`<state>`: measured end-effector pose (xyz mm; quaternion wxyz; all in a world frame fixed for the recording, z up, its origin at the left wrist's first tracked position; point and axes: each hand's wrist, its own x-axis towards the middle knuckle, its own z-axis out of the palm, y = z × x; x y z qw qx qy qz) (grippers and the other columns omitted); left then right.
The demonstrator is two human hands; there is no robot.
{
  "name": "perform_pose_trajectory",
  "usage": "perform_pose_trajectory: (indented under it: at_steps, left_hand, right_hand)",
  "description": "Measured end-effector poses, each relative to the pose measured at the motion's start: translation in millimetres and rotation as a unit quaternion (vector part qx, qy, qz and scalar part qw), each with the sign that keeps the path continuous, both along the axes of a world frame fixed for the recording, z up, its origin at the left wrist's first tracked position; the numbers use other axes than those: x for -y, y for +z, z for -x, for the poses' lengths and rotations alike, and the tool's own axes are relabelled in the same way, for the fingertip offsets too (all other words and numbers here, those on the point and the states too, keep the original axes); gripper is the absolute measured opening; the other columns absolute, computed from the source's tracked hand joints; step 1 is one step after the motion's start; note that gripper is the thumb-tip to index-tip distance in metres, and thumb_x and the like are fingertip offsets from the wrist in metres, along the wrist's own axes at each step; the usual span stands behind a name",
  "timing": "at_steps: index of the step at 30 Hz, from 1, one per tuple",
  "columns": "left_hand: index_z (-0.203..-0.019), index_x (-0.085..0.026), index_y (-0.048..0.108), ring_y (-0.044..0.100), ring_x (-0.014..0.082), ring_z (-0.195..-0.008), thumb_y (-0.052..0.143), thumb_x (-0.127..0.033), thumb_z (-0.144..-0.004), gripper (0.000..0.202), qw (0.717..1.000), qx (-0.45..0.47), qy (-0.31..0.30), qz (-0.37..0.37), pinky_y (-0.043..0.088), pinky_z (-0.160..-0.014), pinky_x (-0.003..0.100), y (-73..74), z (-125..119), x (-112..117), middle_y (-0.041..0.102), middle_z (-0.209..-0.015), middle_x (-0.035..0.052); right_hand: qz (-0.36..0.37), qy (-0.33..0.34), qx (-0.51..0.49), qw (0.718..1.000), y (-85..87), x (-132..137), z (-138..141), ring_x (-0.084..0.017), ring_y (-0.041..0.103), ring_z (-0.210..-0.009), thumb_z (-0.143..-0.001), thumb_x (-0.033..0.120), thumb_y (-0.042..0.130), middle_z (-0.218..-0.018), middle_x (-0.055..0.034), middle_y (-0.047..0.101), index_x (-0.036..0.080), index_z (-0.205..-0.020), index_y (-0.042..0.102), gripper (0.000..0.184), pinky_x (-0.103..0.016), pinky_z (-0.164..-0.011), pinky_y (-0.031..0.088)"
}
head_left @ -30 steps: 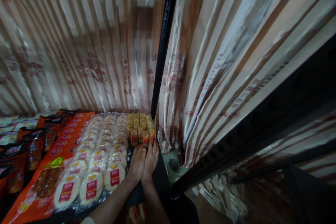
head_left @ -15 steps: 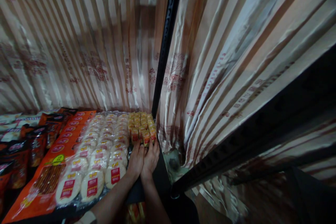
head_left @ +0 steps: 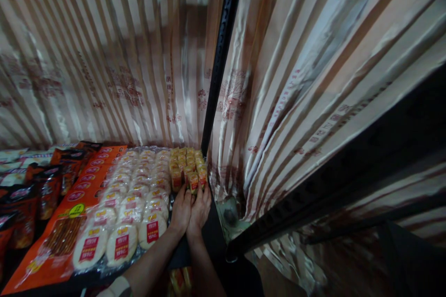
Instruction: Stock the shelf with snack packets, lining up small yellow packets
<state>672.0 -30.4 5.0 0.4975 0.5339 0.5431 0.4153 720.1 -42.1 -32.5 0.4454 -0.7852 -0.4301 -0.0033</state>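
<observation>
Small yellow-wrapped snack packs with red labels (head_left: 193, 181) stand in close rows at the far right corner of the shelf. My left hand (head_left: 181, 211) has its fingers closed at the front of these rows, against the left side of a front pack. Right beside it, my right hand (head_left: 200, 211) presses its fingertips to the right front packs. Both thumbs lie close together, and the hands partly hide the lower packs. Left of my hands, clear-wrapped round white rice crackers (head_left: 121, 243) lie overlapping in three columns.
An orange bag of brown sticks (head_left: 66, 236) lies left of the crackers, with dark-orange snack bags (head_left: 49, 190) beyond. A black upright post (head_left: 219, 65) rises at the corner. Striped plastic sheeting (head_left: 139, 55) hangs behind, and a black metal beam (head_left: 313, 185) runs along the right.
The front left yellow pack stands slightly apart from the middle one now, with a small gap by my left fingertips. My hands have barely moved.
</observation>
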Motion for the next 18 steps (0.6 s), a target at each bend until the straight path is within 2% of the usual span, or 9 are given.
perform_pose_trajectory:
  at_steps: [4, 10, 13, 18]
  left_hand:
    - [-0.124, -0.012, 0.049, 0.048, 0.0188, -0.124, 0.034, -0.030, -0.089, 0.043, 0.998, 0.051, -0.027, 0.000, 0.034, -0.107, 0.035, 0.6, -0.6, -1.0, 0.050, -0.135, 0.0135]
    - [-0.124, -0.010, 0.049, 0.037, 0.0206, -0.132, 0.036, -0.027, -0.087, 0.043, 1.000, 0.011, -0.003, -0.024, 0.023, -0.113, 0.038, 4.2, -2.0, -1.2, 0.042, -0.141, 0.0144]
    - [-0.130, -0.009, 0.044, 0.039, 0.0195, -0.130, 0.035, -0.029, -0.089, 0.047, 1.000, 0.010, -0.019, -0.008, 0.025, -0.111, 0.036, 7.0, -1.7, -2.4, 0.042, -0.141, 0.0144]
    - [-0.125, -0.011, 0.049, 0.042, 0.0198, -0.128, 0.033, -0.032, -0.089, 0.045, 1.000, -0.007, -0.023, -0.010, 0.027, -0.111, 0.036, 10.3, 1.3, -5.3, 0.047, -0.137, 0.0139]
  right_hand:
    - [0.010, 0.004, -0.009, 1.000, 1.9, 0.3, 0.1, -0.025, 0.032, -0.129, -0.081, 0.017, 0.034, -0.141, -0.0140, 0.040, 0.014, -0.129, 0.049, 0.051, -0.042, -0.099, 0.035]
    - [0.003, 0.007, -0.015, 1.000, 2.3, 0.4, -0.5, -0.025, 0.033, -0.128, -0.083, 0.019, 0.033, -0.140, -0.0144, 0.041, 0.013, -0.127, 0.051, 0.048, -0.042, -0.100, 0.034]
    - [-0.003, 0.003, -0.011, 1.000, 1.9, 0.2, 0.1, -0.025, 0.034, -0.128, -0.083, 0.020, 0.034, -0.139, -0.0147, 0.042, 0.014, -0.126, 0.052, 0.047, -0.041, -0.098, 0.035]
    - [-0.013, -0.004, -0.009, 1.000, 1.0, -0.7, 1.3, -0.024, 0.035, -0.128, -0.082, 0.017, 0.033, -0.140, -0.0128, 0.041, 0.016, -0.126, 0.051, 0.048, -0.041, -0.098, 0.035]
